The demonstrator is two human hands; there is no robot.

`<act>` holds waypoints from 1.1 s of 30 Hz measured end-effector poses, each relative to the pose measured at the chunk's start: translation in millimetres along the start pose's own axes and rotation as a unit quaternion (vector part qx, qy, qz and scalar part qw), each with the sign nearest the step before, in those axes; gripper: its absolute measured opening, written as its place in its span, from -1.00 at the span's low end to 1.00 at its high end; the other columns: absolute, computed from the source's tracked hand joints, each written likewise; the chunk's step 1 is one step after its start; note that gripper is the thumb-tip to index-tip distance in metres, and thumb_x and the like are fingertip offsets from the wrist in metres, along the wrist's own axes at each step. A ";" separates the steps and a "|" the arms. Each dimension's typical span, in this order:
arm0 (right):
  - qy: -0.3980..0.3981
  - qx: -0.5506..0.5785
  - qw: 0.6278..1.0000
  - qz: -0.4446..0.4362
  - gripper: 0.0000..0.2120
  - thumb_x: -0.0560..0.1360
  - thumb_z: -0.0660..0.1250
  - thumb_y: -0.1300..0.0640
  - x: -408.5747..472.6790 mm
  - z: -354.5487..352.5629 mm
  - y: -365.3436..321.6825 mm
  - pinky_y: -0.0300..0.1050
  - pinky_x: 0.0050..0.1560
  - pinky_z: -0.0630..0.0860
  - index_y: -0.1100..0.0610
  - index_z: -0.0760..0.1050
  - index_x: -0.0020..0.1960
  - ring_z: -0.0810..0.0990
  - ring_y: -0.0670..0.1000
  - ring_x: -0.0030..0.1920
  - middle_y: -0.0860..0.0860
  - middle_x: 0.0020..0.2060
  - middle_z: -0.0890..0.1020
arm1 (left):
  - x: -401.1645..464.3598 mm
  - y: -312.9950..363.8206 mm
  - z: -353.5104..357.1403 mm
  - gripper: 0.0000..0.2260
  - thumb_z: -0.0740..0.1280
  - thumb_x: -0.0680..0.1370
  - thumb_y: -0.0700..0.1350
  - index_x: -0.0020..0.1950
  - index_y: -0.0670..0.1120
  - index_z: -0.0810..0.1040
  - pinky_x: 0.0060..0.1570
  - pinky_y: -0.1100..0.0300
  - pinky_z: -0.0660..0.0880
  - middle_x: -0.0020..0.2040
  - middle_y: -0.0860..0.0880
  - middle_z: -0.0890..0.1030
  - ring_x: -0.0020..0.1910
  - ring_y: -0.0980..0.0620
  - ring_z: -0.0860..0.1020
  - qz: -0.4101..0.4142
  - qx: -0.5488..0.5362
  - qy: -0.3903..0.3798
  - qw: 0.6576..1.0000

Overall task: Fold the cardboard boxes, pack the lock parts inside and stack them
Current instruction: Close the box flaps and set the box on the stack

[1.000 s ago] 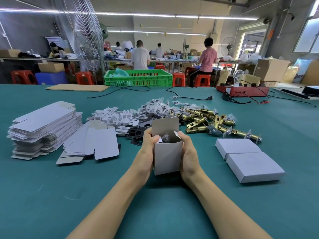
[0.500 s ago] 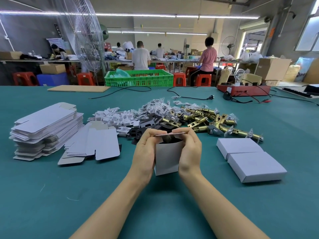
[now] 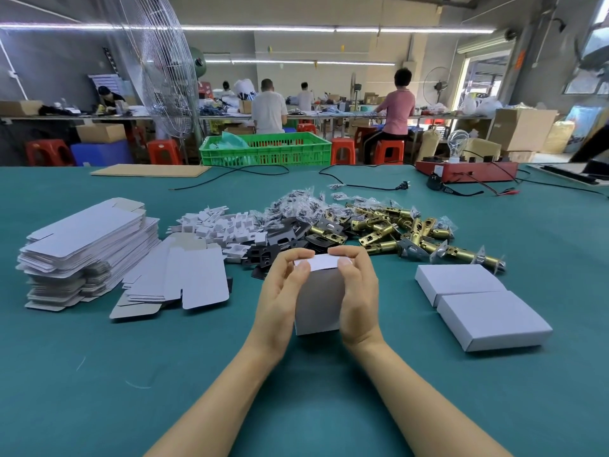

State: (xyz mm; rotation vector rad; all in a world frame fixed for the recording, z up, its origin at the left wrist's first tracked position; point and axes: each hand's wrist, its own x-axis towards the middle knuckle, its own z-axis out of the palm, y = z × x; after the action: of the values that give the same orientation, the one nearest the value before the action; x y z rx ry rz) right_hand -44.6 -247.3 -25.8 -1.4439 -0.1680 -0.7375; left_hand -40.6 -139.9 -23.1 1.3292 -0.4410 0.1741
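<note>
Closing flap now lying folded over the box mouth, hiding the lock part seen inside a second ago.

Both thumbs are pressing the top flap (image 3: 324, 261) down while the left hand (image 3: 282, 298) and right hand (image 3: 357, 300) are gripping the upright box (image 3: 318, 305) on the table (image 3: 99, 390). Judgement: keep the walls squeezed square, tuck the flap edge fully in, then stack onto the finished boxes (image 3: 487, 311) at the right.
</note>
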 end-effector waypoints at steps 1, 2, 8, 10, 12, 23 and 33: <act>-0.003 -0.009 1.000 0.000 -0.82 0.49 0.14 0.07 -1.3 0.8 1.6 -0.44 -0.22 0.36 0.06 0.50 -0.03 0.49 -0.26 -0.20 -0.27 -0.21 0.58 | -0.1 -1.4 -0.8 -0.81 0.30 0.49 0.13 0.05 0.15 0.59 0.06 -0.07 0.44 0.03 -0.03 0.60 0.03 -0.06 0.53 0.002 0.015 0.008 1.000; -0.002 -0.020 1.000 0.000 -0.82 0.49 0.14 0.06 -2.6 1.6 3.6 -0.43 -0.20 0.36 0.03 0.49 -0.01 0.49 -0.26 -0.18 -0.28 -0.19 0.58 | -0.1 -2.7 -1.7 -0.83 0.28 0.52 0.10 0.07 0.18 0.58 0.04 0.07 0.47 0.02 0.04 0.61 0.01 0.03 0.54 0.005 0.035 0.014 0.999; 0.010 -0.042 0.999 -0.005 -0.84 0.53 0.14 -0.02 -6.6 5.6 8.0 -0.39 -0.17 0.37 -0.11 0.41 0.09 0.48 -0.19 -0.19 -0.08 -0.18 0.53 | -1.3 -2.4 -2.7 -0.80 0.21 0.60 0.06 0.19 0.10 0.50 -0.14 0.40 0.43 -0.06 0.03 0.58 -0.15 0.23 0.51 0.028 0.080 0.021 0.996; 0.016 -0.054 0.998 -0.012 -0.84 0.55 0.14 -0.04 -6.8 5.6 8.8 -0.42 -0.20 0.36 -0.15 0.39 0.12 0.48 -0.20 -0.21 -0.09 -0.21 0.52 | -1.7 -1.8 -1.5 -0.75 0.19 0.55 0.06 0.19 0.08 0.49 -0.16 0.45 0.41 -0.07 0.01 0.57 -0.18 0.27 0.50 0.035 0.089 0.026 0.995; 0.017 -0.067 0.997 -0.024 -0.82 0.56 0.13 -0.03 -6.9 6.3 8.8 -0.41 -0.19 0.36 -0.18 0.38 0.15 0.48 -0.20 -0.21 -0.14 -0.21 0.50 | -2.4 -1.9 -0.6 -0.77 0.18 0.55 0.05 0.18 0.10 0.49 -0.17 0.47 0.39 -0.14 0.11 0.56 -0.21 0.28 0.48 0.048 0.097 0.034 0.994; 0.028 -0.105 0.992 -0.067 -0.88 0.58 0.14 0.06 -10.5 10.4 6.5 -0.22 -0.04 0.40 -0.17 0.37 0.03 0.50 -0.03 -0.07 -0.03 -0.09 0.54 | 1.9 -4.7 -4.0 -0.79 0.14 0.67 -0.12 0.16 0.17 0.47 0.09 0.51 0.32 0.08 0.38 0.53 0.09 0.35 0.47 0.083 0.139 0.039 0.986; 0.043 -0.104 0.989 -0.092 -0.86 0.58 0.14 0.15 -9.8 11.7 9.0 -0.31 0.08 0.36 -0.05 0.41 0.06 0.47 -0.10 0.02 0.07 -0.02 0.48 | 2.3 -3.2 -5.0 -0.82 0.14 0.59 -0.07 0.08 0.11 0.51 0.04 0.48 0.36 0.00 0.32 0.58 0.02 0.32 0.51 0.104 0.152 0.020 0.983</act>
State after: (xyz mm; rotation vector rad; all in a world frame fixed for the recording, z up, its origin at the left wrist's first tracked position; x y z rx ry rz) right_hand -43.4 -233.3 -36.7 -1.6050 -0.1640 -0.9902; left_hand -36.3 -136.1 -25.9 1.5742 -0.5346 0.4549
